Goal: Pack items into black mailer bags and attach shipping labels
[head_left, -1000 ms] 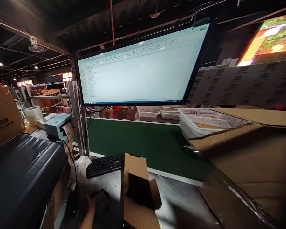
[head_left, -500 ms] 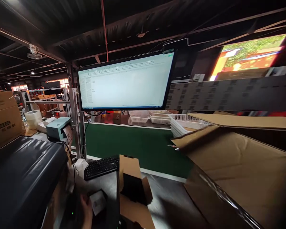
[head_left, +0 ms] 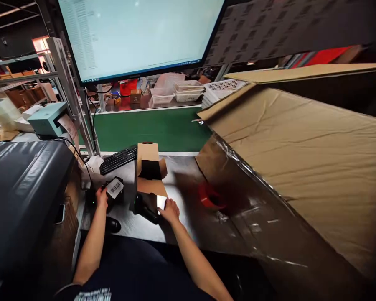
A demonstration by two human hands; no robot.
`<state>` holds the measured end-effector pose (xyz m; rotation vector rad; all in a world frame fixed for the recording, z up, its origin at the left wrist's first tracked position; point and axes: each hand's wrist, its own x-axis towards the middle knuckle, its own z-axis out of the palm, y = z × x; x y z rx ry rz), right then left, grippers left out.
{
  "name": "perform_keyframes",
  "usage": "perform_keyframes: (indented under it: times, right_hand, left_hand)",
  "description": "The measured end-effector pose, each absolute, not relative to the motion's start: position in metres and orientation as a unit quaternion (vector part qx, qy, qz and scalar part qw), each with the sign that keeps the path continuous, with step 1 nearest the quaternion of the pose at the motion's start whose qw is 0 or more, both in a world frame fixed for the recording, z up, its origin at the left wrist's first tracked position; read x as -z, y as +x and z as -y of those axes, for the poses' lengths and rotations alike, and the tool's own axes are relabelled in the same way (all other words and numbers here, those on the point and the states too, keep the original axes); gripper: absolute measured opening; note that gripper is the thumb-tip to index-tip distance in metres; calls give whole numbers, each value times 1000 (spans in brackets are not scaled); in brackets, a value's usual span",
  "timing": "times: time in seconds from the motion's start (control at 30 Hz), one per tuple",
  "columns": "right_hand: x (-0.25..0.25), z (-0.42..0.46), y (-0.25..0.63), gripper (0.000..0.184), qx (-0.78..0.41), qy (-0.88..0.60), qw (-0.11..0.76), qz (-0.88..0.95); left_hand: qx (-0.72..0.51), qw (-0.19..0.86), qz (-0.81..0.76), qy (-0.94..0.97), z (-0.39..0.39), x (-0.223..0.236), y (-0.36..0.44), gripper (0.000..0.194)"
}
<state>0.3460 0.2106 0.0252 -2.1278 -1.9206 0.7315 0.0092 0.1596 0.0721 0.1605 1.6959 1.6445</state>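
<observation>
Right hand (head_left: 169, 210) now in view, fingers closed on scanner (head_left: 146, 209) under box (head_left: 148, 167). Left hand (head_left: 102, 196) still gripping labelled item (head_left: 113, 187), now raised; scan looks imminent.

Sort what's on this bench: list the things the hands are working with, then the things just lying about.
In hand:
left hand on the labelled black item
right hand at the scanner
open small carton

Lying about:
keyboard
red tape roll
label printer
big box
white baskets
monitor
</observation>
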Motion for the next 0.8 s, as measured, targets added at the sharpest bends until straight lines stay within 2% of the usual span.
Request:
perform_keyframes:
  times: [0.13,0.23,0.3,0.37,0.43,0.6,0.8]
  right_hand:
    - [-17,-185,331,64,-233,-650,121,713]
    - [-20,-171,298,68,-242,-576,91,776]
    - [-29,-167,275,71,-249,-575,58,778]
    - [-42,-165,256,66,-253,-596,35,761]
    - [-56,-161,245,54,-282,-596,57,750]
    - [-96,-130,231,28,-362,-469,201,780]
    - [-136,-102,232,21,-383,-453,209,778]
  left_hand:
    - [-652,402,-640,63,-158,-82,16,28]
    - [-665,404,-622,81,-155,-88,21,27]
    - [-675,398,-613,97,-155,-89,22,26]
    - [-686,386,-608,106,-154,-89,19,25]
    - [-698,367,-606,109,-153,-88,14,22]
    - [-713,344,-603,95,-148,-83,4,21]
    - [-716,350,-596,98,-142,-74,9,23]
